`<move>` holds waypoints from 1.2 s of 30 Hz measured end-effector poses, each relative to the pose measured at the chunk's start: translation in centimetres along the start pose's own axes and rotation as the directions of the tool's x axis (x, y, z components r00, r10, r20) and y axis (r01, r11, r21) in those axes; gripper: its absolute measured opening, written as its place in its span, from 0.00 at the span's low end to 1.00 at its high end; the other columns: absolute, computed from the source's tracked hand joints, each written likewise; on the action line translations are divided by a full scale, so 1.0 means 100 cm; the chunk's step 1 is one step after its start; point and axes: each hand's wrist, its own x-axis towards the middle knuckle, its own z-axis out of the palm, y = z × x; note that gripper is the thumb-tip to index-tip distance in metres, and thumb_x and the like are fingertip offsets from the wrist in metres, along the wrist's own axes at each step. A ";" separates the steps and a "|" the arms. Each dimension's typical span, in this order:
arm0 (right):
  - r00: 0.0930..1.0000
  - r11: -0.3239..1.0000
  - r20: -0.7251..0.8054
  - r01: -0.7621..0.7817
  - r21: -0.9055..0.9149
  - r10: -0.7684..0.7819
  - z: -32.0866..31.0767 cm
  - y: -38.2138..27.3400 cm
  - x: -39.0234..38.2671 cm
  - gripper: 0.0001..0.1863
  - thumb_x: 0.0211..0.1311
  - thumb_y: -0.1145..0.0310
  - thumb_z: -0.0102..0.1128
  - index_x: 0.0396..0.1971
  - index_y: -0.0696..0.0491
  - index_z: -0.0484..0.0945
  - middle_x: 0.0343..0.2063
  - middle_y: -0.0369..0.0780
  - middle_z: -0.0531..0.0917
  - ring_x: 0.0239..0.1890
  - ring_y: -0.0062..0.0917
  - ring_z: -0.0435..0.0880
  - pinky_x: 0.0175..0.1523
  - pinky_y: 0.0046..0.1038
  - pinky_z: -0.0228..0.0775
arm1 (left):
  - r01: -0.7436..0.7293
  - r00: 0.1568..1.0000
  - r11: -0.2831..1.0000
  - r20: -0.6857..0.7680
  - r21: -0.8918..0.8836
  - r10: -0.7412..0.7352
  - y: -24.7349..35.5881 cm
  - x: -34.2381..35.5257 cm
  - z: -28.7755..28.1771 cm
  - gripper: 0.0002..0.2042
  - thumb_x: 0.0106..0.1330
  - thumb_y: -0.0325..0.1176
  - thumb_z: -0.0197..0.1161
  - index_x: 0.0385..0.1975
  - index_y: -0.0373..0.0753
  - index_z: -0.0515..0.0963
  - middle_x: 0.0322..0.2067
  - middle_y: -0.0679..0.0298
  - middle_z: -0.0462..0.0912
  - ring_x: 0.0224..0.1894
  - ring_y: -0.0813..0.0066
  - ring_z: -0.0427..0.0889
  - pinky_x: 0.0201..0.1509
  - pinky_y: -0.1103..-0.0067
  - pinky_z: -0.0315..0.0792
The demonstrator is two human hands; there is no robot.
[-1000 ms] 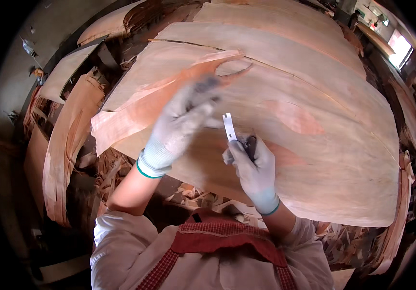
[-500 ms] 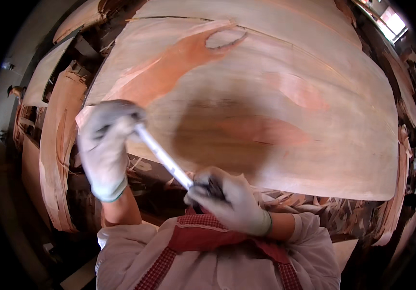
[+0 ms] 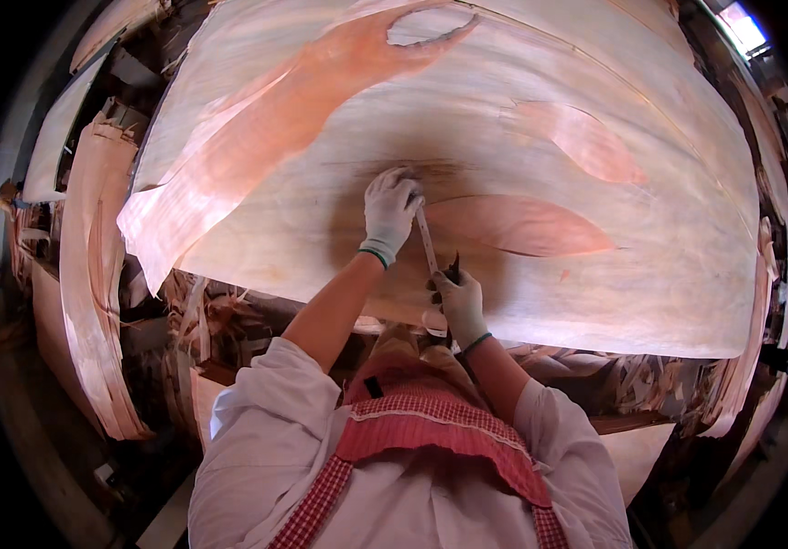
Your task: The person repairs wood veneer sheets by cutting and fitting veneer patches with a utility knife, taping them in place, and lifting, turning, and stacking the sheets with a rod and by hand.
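Note:
A large pale wood veneer sheet (image 3: 522, 137) with reddish patches lies spread in front of me. My left hand (image 3: 388, 212), in a white glove, presses one end of a strip of pale tape (image 3: 428, 242) onto the sheet beside a long reddish patch (image 3: 518, 226). My right hand (image 3: 457, 302), also gloved, holds a dark tape dispenser at the strip's near end, close to the sheet's front edge. The tape runs taut between both hands.
Stacks of curled veneer sheets (image 3: 92, 284) stand at the left. Veneer scraps (image 3: 220, 316) lie under the sheet's front edge. More stacked sheets (image 3: 760, 302) edge the right side. A bright window (image 3: 742, 23) shows at the top right.
Both hands have moved forward onto the sheet. The tape, stretched in the air half a second ago, now lies down against the veneer under my left hand.

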 end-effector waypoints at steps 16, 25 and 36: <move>0.971 0.999 -0.236 0.047 0.025 -0.040 -0.145 0.007 0.007 0.13 0.61 0.68 0.59 0.39 0.63 0.77 0.27 0.36 0.84 0.23 0.24 0.79 0.29 0.27 0.70 | -0.521 0.714 0.853 0.543 -0.009 0.442 0.083 -0.045 0.055 0.25 0.66 0.37 0.52 0.62 0.35 0.64 0.66 0.57 0.60 0.70 0.59 0.56 0.74 0.64 0.46; 0.893 0.902 -0.297 0.216 -0.373 -0.337 -0.242 -0.048 0.053 0.12 0.60 0.64 0.62 0.30 0.60 0.79 0.20 0.37 0.81 0.18 0.16 0.74 0.23 0.22 0.65 | -0.634 0.583 0.773 0.674 0.027 0.454 0.134 -0.028 0.098 0.25 0.66 0.39 0.50 0.62 0.34 0.64 0.65 0.53 0.63 0.70 0.61 0.57 0.74 0.67 0.45; 0.939 0.568 -0.212 -0.020 -0.823 -0.273 -0.255 -0.100 0.118 0.15 0.55 0.64 0.62 0.43 0.53 0.80 0.35 0.51 0.83 0.40 0.47 0.82 0.46 0.42 0.74 | -0.713 0.622 0.693 0.551 0.106 0.557 0.164 0.032 0.191 0.21 0.64 0.38 0.53 0.54 0.36 0.72 0.62 0.55 0.68 0.67 0.61 0.62 0.74 0.67 0.47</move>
